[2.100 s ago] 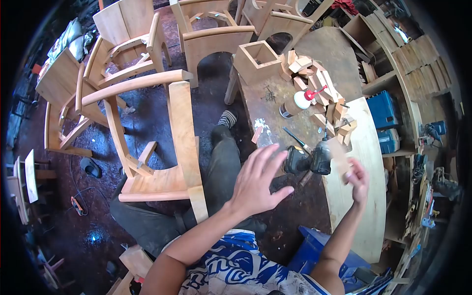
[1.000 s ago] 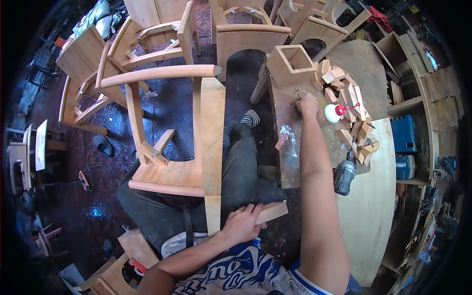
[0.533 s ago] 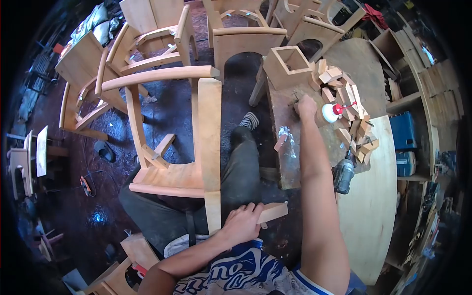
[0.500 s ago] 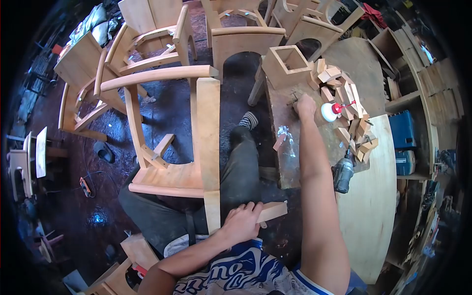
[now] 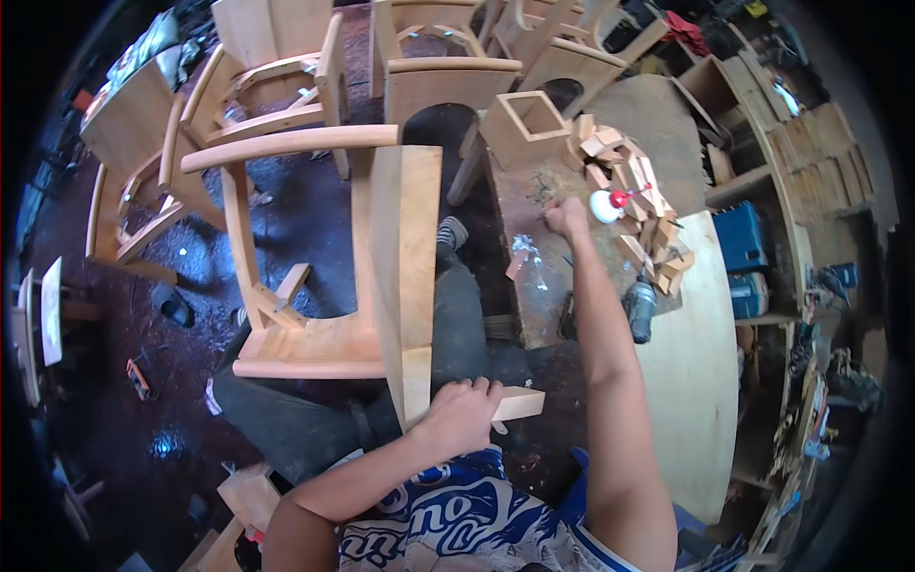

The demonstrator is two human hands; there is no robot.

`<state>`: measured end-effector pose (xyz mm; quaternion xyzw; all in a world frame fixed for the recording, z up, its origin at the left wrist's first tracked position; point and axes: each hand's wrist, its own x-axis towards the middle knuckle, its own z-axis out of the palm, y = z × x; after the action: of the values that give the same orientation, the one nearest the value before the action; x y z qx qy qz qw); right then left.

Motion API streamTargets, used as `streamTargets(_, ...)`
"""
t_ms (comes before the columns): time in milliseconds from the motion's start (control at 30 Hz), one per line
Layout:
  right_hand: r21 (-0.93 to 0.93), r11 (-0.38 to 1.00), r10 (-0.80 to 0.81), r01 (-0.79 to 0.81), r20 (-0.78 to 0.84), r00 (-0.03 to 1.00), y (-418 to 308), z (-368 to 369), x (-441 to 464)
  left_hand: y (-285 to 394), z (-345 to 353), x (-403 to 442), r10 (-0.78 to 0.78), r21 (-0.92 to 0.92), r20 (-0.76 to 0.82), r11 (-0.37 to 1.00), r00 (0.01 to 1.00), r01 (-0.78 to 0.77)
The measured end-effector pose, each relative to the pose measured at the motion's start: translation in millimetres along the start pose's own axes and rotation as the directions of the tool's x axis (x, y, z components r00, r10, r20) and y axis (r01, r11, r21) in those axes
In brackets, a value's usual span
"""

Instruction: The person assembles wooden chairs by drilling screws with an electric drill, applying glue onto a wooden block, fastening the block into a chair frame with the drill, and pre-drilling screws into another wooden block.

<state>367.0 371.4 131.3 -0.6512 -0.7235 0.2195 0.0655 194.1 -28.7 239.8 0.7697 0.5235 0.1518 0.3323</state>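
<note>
A pale wooden chair frame (image 5: 307,351) lies tipped across my lap, its broad back panel (image 5: 417,248) facing right. Beside the panel's lower end, my left hand (image 5: 462,417) is closed around a short wooden block (image 5: 520,404), whose far end sticks out to the right. My right hand (image 5: 569,218) reaches over the worn workbench (image 5: 519,205), fingers bunched together; whatever is in them is hidden. Just beyond those fingers lies a small scatter of screws (image 5: 547,184). A power drill (image 5: 640,310) rests on the bench to the right of my right forearm.
A white glue bottle (image 5: 604,206) with a red cap sits by a pile of wood offcuts (image 5: 658,229). Behind stands an open wooden box (image 5: 522,133). Several chairs (image 5: 267,67) fill the far floor. A curved pale board (image 5: 691,381) and shelving with blue cases (image 5: 741,238) are on the right.
My right hand has drawn back slightly from the screws. The chair frame has turned a little, showing more of the panel's left face. The whole view has shifted right.
</note>
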Motion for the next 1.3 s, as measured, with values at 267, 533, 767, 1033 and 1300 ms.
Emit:
streamTargets(267,0.937,0.333,0.000,-0.107,0.113,0.994,-57,-71,-157,-1,-11,2,0.089,0.188,0.097,0.976,0.991,-0.106)
streamTargets(533,0.986,-0.140,-0.110,-0.093,0.077,0.991,-64,-104,-317,18,-19,2,0.115,0.248,0.111,0.959,0.987,-0.139)
streamTargets(767,0.989,-0.126,0.043,-0.073,0.079,0.996,-29,-103,-390,31,-21,6,0.045,0.227,0.085,0.972,0.995,-0.063)
streamTargets(1033,0.922,-0.023,0.444,0.387,-0.337,0.830,38,-144,-407,46,-27,65,0.035,0.098,-0.141,0.995,0.989,-0.021)
streamTargets(1300,0.933,0.005,0.612,0.359,-0.286,0.737,133,-108,-312,10,-22,154,-0.263,0.265,-0.010,0.930,0.965,0.257)
